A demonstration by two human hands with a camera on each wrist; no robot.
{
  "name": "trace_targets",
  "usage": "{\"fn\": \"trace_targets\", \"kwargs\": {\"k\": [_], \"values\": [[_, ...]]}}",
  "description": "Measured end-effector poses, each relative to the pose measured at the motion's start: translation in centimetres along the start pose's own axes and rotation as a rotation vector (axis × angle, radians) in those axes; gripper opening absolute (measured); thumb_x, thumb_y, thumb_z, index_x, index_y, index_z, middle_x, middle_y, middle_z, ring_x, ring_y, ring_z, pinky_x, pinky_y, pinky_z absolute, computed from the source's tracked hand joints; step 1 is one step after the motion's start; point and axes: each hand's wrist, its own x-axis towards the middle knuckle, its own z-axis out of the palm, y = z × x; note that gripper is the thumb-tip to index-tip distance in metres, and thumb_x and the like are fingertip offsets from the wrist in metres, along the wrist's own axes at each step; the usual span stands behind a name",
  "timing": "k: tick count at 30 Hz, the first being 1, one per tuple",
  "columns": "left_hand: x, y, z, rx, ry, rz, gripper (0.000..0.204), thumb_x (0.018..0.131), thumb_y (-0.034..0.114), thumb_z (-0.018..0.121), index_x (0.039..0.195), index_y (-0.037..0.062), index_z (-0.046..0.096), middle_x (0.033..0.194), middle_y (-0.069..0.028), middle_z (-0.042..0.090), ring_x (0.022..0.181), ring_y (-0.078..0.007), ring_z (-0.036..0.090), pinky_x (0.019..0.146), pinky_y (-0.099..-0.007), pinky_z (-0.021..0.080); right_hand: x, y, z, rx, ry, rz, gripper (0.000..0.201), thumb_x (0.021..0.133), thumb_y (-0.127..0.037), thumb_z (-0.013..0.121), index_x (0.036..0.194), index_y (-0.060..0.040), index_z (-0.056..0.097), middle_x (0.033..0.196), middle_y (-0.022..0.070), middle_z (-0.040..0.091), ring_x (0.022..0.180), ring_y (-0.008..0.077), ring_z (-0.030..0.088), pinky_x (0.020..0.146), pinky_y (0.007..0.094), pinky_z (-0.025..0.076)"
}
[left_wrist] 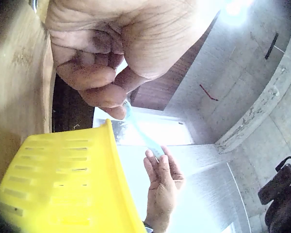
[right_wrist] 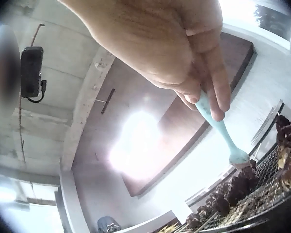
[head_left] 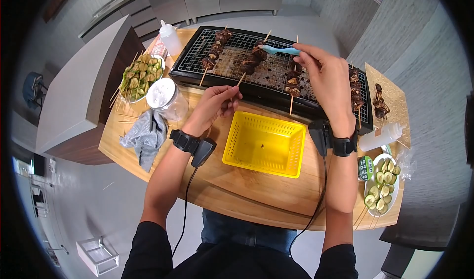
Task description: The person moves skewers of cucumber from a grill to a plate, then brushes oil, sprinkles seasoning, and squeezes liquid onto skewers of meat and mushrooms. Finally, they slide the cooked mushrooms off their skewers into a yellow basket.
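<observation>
My left hand (head_left: 216, 106) pinches the bare lower end of a meat skewer (head_left: 250, 64) that lies on the black grill (head_left: 192, 57). Between the fingers and thumb of my right hand (head_left: 328, 76) is a light blue basting brush (head_left: 282, 50), held nearly level over the rack. Its head meets the upper chunks of that same skewer; the right wrist view shows the brush (right_wrist: 225, 136) slanting down onto the dark meat (right_wrist: 228, 194). Other meat skewers lie on either side, one (head_left: 215, 49) to the left and one (head_left: 293, 81) right under the right hand.
A yellow basket (head_left: 264, 169) stands before the grill. To the left are a lidded jar (head_left: 173, 106), a grey cloth (head_left: 148, 139), a plate of vegetable skewers (head_left: 140, 76) and a squeeze bottle (head_left: 170, 39). On the right are another bottle (head_left: 380, 137), a green-labelled container (head_left: 365, 168) and zucchini skewers (head_left: 382, 185).
</observation>
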Motion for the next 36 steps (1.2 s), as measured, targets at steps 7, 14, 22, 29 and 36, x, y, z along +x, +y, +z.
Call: {"fn": "trace_targets", "kwargs": {"k": [7,14,22,29,36], "values": [[0.1,0.0,0.0,-0.017,0.012,-0.01,0.025,0.101,0.025,0.053,0.093,0.0031,0.064,0.067,0.0029,0.058,0.049,-0.0024,0.047,0.042,-0.0163,0.03,-0.1,-0.9,-0.2,0.094,-0.02,-0.016,0.018,0.09,-0.002,0.058,0.104,0.0017,0.067,0.084,0.0197,0.069,0.076,0.0284,0.07,0.067,0.0327,0.054],[0.1,-0.1,0.0,-0.027,-0.012,0.005,0.023,0.101,0.021,0.052,0.1,0.0011,0.065,0.067,0.0029,0.057,0.049,-0.0024,0.047,0.042,-0.0167,0.03,-0.1,-1.6,-0.4,0.125,0.001,-0.021,0.017,0.091,-0.002,0.058,0.105,0.0011,0.067,0.085,0.0183,0.069,0.076,0.0247,0.071,0.065,0.0306,0.054],[0.2,-0.2,-0.1,-0.02,-0.004,0.006,0.023,0.101,0.021,0.052,0.101,0.0015,0.064,0.069,0.0032,0.058,0.05,-0.0021,0.047,0.043,-0.0166,0.03,-0.1,-1.1,0.0,0.191,-0.013,-0.004,0.016,0.092,-0.003,0.057,0.104,-0.0002,0.067,0.083,0.0177,0.07,0.075,0.0239,0.072,0.064,0.0301,0.053],[0.2,-0.2,-0.2,-0.002,-0.009,-0.001,0.023,0.101,0.021,0.051,0.101,0.0019,0.064,0.071,0.0027,0.06,0.051,-0.002,0.047,0.044,-0.0163,0.031,0.0,-0.8,-0.2,0.087,0.044,0.02,0.015,0.092,-0.004,0.058,0.103,-0.0014,0.068,0.083,0.018,0.07,0.074,0.0259,0.071,0.065,0.0312,0.053],[0.3,-0.4,-0.3,-0.006,-0.015,0.003,0.022,0.102,0.02,0.05,0.102,0.0019,0.064,0.072,0.0016,0.063,0.051,-0.0018,0.048,0.044,-0.0163,0.031,0.0,-0.3,0.2,0.064,0.095,-0.019,0.016,0.091,-0.003,0.058,0.103,-0.0016,0.068,0.083,0.0182,0.069,0.077,0.0276,0.07,0.066,0.0322,0.053]]}}
